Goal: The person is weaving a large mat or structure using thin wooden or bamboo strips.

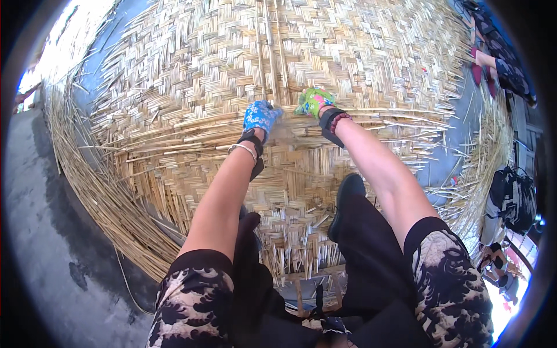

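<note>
A large mat (pixel 360 52) of pale split reeds, woven in a zigzag pattern, lies under my hands. My left hand (pixel 261 116), in a blue flowered glove, is low over the mat; its fingertips are smeared by motion. To its right, my right hand (pixel 316 101) wears a green flowered glove, its fingers curled in at the weave. What they close on is hidden. Long reed strips (pixel 197 139) run crosswise beneath and beside both hands. Two upright strips (pixel 272 52) stretch away between the hands toward the far side.
Loose reeds (pixel 104 203) are heaped along the left edge, beside grey concrete (pixel 40 232). More reeds (pixel 476 162) lie at the right. A dark backpack (pixel 513 200) sits at the far right. Another person's legs (pixel 502 69) show at the upper right. My dark shoe (pixel 348 200) rests on the mat.
</note>
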Motion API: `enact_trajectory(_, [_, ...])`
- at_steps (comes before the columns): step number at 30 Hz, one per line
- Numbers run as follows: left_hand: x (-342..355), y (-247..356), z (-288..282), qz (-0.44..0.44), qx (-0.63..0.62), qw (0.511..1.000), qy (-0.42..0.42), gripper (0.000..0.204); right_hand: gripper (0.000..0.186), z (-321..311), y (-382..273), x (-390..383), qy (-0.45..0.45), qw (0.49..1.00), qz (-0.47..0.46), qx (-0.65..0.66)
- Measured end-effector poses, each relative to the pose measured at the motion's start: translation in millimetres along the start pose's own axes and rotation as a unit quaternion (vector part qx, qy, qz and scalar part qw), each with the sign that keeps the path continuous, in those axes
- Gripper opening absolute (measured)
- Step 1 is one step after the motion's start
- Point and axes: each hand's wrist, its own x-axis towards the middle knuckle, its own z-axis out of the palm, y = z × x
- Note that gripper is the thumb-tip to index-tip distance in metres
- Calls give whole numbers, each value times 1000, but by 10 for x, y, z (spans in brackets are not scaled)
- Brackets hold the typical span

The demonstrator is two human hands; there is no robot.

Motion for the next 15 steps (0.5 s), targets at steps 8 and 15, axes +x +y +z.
enact_trajectory(8, [-315,216,-235,133,7,991,2,25,36,356,130,92,35,995,-61,70])
enact_trajectory(15, [-1370,-797,-1118,72,-164,981,73,22,33,90,-247,-216,124,989,-71,-31])
